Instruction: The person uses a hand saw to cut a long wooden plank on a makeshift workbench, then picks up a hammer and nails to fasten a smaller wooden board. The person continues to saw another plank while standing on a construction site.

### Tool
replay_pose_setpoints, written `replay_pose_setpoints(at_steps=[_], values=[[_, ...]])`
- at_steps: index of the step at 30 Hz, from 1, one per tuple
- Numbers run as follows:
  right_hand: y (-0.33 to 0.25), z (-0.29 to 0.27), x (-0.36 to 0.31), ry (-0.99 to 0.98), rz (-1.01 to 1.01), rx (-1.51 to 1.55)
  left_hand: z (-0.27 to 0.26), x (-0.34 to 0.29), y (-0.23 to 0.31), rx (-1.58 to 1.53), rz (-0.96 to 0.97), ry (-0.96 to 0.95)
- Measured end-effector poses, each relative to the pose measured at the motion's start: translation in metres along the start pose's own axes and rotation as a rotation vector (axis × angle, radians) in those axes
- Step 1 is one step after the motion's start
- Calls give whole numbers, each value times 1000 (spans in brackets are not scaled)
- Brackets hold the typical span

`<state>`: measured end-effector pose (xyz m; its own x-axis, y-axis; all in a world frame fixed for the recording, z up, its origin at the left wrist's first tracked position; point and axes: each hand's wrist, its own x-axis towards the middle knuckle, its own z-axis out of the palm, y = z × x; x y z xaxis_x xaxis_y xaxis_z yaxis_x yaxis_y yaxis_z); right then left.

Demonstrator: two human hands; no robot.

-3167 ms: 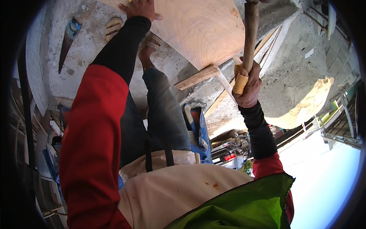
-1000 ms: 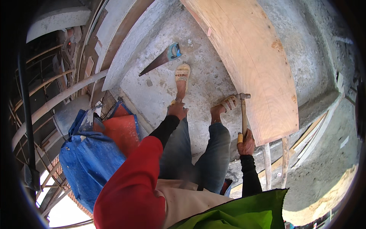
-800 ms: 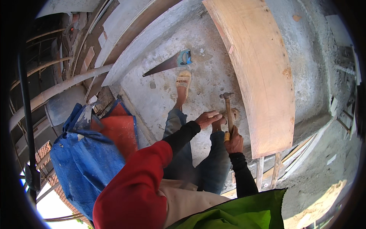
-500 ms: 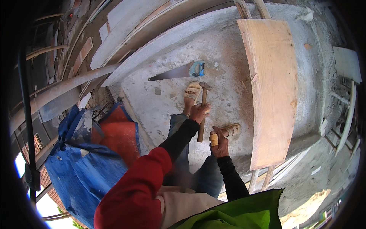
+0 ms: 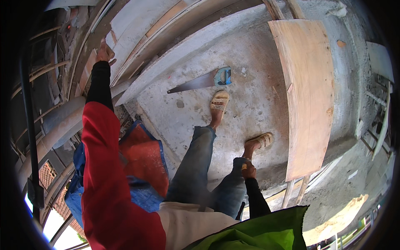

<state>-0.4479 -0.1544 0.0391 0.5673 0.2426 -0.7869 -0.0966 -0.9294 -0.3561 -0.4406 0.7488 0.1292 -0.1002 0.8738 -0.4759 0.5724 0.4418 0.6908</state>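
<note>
My left hand (image 5: 104, 52) is stretched far up to the left and grips the edge of a timber plank (image 5: 125, 58) that runs along the concrete ledge. My right hand (image 5: 248, 171) hangs low beside my right knee, closed in a fist. A yellow bit of hammer handle (image 5: 243, 166) shows at the fist; the rest of the hammer is hidden. I stand in tan sandals (image 5: 219, 101) on a rough concrete slab (image 5: 250, 62). A handsaw (image 5: 200, 82) with a blue handle lies on the slab just beyond my left foot.
A long plywood board (image 5: 308, 96) lies on the slab to the right, overhanging its edge. A blue and red tarp (image 5: 141, 162) hangs at my left. Poles and pipes (image 5: 54, 129) run along the left side. Beyond the slab edge the ground lies far below.
My left hand has let go of the hammer and swung up to the left onto the plank. My right hand has dropped down beside my knee with the hammer.
</note>
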Motion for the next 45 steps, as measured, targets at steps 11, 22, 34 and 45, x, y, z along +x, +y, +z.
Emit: replay_pose_setpoints(at_steps=[11,22,34,45], values=[[-56,29,-5,15,124,529,97,-215,-252,945,592,-818],[84,103,-145,401,338,895,152,-506,-394,1306,914,-1378],[441,228,-331,985,958,958,196,-753,-515,1485,1310,-1632],[544,249,-266,848,1101,1681,248,-837,-536,1835,1468,-1581]])
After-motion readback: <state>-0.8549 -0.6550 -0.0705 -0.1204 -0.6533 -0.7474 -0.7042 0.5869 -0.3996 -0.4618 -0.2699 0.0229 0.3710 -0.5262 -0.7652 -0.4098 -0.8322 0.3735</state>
